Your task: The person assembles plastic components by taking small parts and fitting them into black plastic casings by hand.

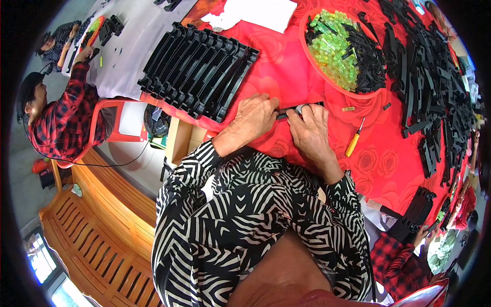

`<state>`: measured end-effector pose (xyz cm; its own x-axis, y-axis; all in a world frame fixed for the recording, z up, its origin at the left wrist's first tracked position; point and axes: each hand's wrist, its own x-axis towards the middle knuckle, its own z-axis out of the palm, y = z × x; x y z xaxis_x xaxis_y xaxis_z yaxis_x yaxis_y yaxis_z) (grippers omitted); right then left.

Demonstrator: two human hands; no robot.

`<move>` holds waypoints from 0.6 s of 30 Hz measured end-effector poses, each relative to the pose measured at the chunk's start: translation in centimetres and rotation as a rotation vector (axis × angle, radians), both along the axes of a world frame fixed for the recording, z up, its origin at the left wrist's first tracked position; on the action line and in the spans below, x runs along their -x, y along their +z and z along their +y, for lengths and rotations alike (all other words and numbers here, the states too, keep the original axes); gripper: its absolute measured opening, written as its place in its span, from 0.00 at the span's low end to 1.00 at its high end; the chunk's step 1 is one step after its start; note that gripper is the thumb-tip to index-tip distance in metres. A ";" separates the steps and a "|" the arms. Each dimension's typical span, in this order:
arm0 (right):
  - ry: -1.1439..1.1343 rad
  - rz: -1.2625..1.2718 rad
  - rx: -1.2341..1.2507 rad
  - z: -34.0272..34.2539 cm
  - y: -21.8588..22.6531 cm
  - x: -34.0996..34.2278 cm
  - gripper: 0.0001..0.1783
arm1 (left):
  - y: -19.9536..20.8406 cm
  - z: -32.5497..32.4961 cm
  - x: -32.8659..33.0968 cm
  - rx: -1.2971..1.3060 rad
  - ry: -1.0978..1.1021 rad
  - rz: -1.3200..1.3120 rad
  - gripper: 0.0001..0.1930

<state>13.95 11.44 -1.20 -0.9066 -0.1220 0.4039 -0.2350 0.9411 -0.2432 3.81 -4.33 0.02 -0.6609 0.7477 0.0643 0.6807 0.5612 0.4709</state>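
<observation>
Over the red rose-patterned cloth, my two hands hold a slim black plastic strip between them. My left hand closes on its left end, fingers curled. The fingers of my right hand are bent and pressed onto the right part, which they mostly cover. Just left of my left hand lies a row of long black plastic parts, set side by side. Right of my right hand rests a screwdriver with a yellow handle. A small yellowish piece and a small black piece lie beyond it.
A round orange tray holds green translucent pieces and small black parts. Many black strips are heaped at the right. White paper lies at the far side. One person sits at the left, another at the lower right.
</observation>
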 end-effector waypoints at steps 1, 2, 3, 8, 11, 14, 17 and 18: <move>0.000 -0.010 0.002 0.0 0.2 0.0 0.16 | 0.2 0.1 0.1 -0.007 -0.016 -0.006 0.05; 0.000 -0.021 0.005 0.0 0.3 0.1 0.16 | 0.3 0.3 0.3 -0.004 -0.013 -0.010 0.05; 0.002 -0.024 0.009 0.0 0.4 0.1 0.16 | 0.4 0.5 0.6 0.033 -0.028 -0.044 0.05; 0.002 -0.073 0.009 0.0 0.6 0.4 0.16 | 0.6 1.2 1.9 0.117 -0.073 -0.232 0.05; 0.000 -0.054 0.017 0.0 0.3 0.5 0.16 | 0.6 1.3 2.2 0.105 -0.097 -0.252 0.05; 0.005 -0.082 0.033 0.0 0.0 0.7 0.15 | 0.7 1.4 2.4 0.122 -0.068 -0.330 0.05; -0.001 -0.122 0.058 0.1 -0.1 0.5 0.14 | 0.5 1.2 2.3 0.116 -0.014 -0.404 0.06; 0.001 -0.114 0.057 0.1 0.0 0.7 0.14 | 0.5 1.0 2.1 0.073 0.022 -0.411 0.06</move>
